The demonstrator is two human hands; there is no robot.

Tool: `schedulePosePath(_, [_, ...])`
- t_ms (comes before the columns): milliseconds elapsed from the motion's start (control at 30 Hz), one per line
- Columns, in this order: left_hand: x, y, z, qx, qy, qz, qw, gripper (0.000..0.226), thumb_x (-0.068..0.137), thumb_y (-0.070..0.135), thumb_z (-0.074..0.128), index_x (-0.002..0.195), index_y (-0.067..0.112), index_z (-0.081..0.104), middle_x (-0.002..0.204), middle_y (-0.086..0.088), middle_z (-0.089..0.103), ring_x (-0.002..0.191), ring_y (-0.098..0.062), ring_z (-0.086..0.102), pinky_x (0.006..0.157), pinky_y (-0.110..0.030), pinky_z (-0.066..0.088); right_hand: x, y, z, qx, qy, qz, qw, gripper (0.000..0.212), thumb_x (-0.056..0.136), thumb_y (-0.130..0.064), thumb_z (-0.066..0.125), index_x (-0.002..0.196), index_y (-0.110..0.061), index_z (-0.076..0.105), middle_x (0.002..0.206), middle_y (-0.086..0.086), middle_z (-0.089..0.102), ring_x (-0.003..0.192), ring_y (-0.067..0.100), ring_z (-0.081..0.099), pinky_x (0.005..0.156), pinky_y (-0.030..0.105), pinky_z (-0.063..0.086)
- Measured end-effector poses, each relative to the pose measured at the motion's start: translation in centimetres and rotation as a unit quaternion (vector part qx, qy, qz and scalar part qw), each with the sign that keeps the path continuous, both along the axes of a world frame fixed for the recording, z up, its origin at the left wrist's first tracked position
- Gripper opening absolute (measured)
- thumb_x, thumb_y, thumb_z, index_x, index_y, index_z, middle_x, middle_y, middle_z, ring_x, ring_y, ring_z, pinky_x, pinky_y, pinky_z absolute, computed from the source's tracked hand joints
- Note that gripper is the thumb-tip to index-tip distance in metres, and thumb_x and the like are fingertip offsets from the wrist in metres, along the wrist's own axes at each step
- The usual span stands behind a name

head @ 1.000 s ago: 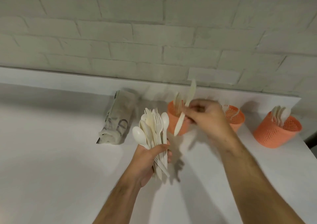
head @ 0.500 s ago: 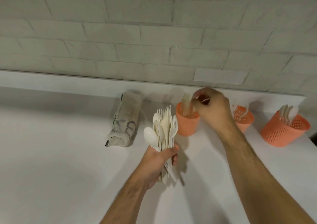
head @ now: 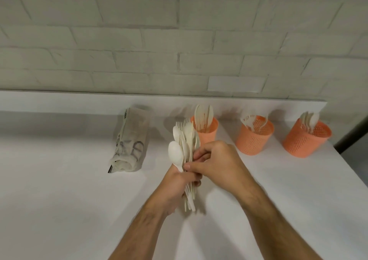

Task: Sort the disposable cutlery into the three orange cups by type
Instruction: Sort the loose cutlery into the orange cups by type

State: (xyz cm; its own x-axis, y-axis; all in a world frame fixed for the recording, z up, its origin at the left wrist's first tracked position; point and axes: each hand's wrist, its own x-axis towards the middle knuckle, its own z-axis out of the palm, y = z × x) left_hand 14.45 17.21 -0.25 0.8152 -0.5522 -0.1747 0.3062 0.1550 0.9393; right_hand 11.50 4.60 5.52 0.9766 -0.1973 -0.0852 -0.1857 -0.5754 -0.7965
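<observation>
While the left hand (head: 177,182) grips the mixed cutlery bundle (head: 184,146) at frame centre, the right hand (head: 215,164) pinches one piece among it. Next, I judge: draw it free, identify it, and choose among the orange cups (head: 253,138) at right.

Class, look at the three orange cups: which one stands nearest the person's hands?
The leftmost orange cup, holding knives. It stands just behind the cutlery bundle that both hands grip; the middle cup and right cup stand farther right.
</observation>
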Motion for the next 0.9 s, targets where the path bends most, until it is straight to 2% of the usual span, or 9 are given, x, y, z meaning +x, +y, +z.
schedulePosePath(100, [0.0,-0.1,0.0,-0.023,0.029,-0.020,0.999,0.057,0.061,-0.008,0.050,0.115,0.004,0.064,0.085,-0.008,0.065,0.074,-0.014,0.054,0.065,-0.030,0.043,0.0,-0.5,-0.4,0.031,0.002,0.016,0.999,0.012,0.072,-0.026,0.088,0.073,-0.018,0.077,0.065,-0.003,0.073,0.064,0.005,0.070,0.060,0.014,0.051])
schedulePosePath(267, [-0.2,-0.1,-0.1,-0.085,0.096,-0.012,0.992,0.056,0.053,-0.004,0.044,0.103,0.006,0.068,0.082,-0.013,0.056,0.070,-0.018,0.051,0.064,-0.032,0.046,0.1,-1.5,-0.5,0.080,0.033,0.054,0.995,0.007,0.078,-0.010,0.079,0.072,-0.009,0.076,0.064,0.008,0.073,0.063,0.024,0.073,0.067,0.029,0.059])
schedulePosePath(400, [-0.4,-0.3,0.1,-0.112,0.122,-0.022,0.986,0.076,0.055,0.000,0.042,0.127,0.017,0.060,0.087,-0.013,0.055,0.070,-0.021,0.048,0.066,-0.034,0.046,-0.2,-1.8,-0.7,0.102,0.043,0.044,0.993,0.007,0.076,-0.008,0.074,0.069,-0.008,0.073,0.062,0.012,0.071,0.057,0.030,0.070,0.067,0.031,0.060])
schedulePosePath(467, [-0.5,-0.8,0.1,-0.120,0.132,-0.005,0.984,0.078,0.056,0.001,0.042,0.133,0.011,0.054,0.083,-0.012,0.058,0.067,-0.021,0.049,0.063,-0.033,0.045,-0.3,-1.6,-0.9,0.096,0.036,0.019,0.995,0.007,0.077,-0.008,0.071,0.070,-0.009,0.072,0.061,0.011,0.071,0.057,0.031,0.071,0.060,0.027,0.059])
schedulePosePath(567, [-0.7,-1.6,-0.1,-0.135,0.157,0.025,0.978,0.066,0.059,0.001,0.044,0.124,0.006,0.055,0.082,-0.013,0.060,0.066,-0.020,0.050,0.060,-0.033,0.045,-0.3,-1.5,-1.2,0.090,0.020,-0.016,0.996,0.005,0.079,-0.009,0.069,0.074,-0.008,0.069,0.059,0.009,0.070,0.057,0.027,0.070,0.051,0.022,0.054])
schedulePosePath(700, [-0.9,-1.8,-0.4,-0.097,0.145,0.045,0.984,0.038,0.076,-0.003,0.043,0.110,0.005,0.057,0.076,-0.013,0.058,0.067,-0.019,0.054,0.062,-0.033,0.046,0.1,-2.1,-2.2,0.084,0.012,-0.016,0.996,0.005,0.084,-0.012,0.067,0.081,-0.008,0.066,0.061,0.007,0.069,0.053,0.011,0.065,0.055,0.023,0.051])
schedulePosePath(767, [-0.6,-1.5,-0.6,-0.079,0.141,0.061,0.985,0.033,0.087,-0.003,0.043,0.114,0.007,0.057,0.080,-0.012,0.062,0.068,-0.019,0.059,0.065,-0.033,0.048,0.4,-2.7,-2.3,0.126,-0.014,-0.019,0.992,0.006,0.088,-0.011,0.067,0.086,-0.006,0.066,0.064,0.006,0.068,0.056,0.012,0.064,0.058,0.024,0.050])
schedulePosePath(833, [-0.2,-1.0,-0.9,-0.078,0.148,0.085,0.982,0.028,0.091,0.002,0.051,0.116,0.009,0.059,0.086,-0.010,0.062,0.065,-0.017,0.060,0.066,-0.031,0.048,1.0,-3.5,-1.6,0.188,-0.055,-0.034,0.980,0.006,0.092,-0.007,0.066,0.095,-0.001,0.064,0.070,0.008,0.065,0.057,0.010,0.062,0.057,0.021,0.050])
schedulePosePath(900, [0.2,-0.5,-1.3,-0.071,0.158,0.113,0.978,0.016,0.091,0.005,0.059,0.105,0.010,0.063,0.088,-0.010,0.056,0.061,-0.015,0.055,0.066,-0.031,0.045,2.1,-4.5,-0.3,0.215,-0.123,-0.065,0.967,0.003,0.094,-0.004,0.064,0.096,-0.002,0.063,0.073,0.007,0.064,0.056,0.008,0.061,0.056,0.017,0.050])
